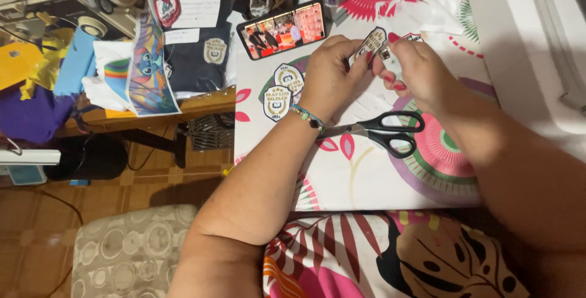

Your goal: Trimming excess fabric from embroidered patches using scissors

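Patch pinched between both hands, above the tabletop (366,182).
Left hand (332,75) fingers clamp the patch (370,43), which tilts up-right; right hand (421,69) fingers close on a small white tool (390,61) just beside it.

Cluttered sewing corner seen from above, under warm indoor light.

Floor (91,191) of brown tiles fills the 8 o'clock area; a padded stool (131,249) with a ring pattern stands on it at 7 o'clock. A wooden bench (201,104) piled with cloth runs toward 10 o'clock. A table (366,176) under a white floral cover occupies the centre. A white machine (537,41) sits at 2 o'clock.
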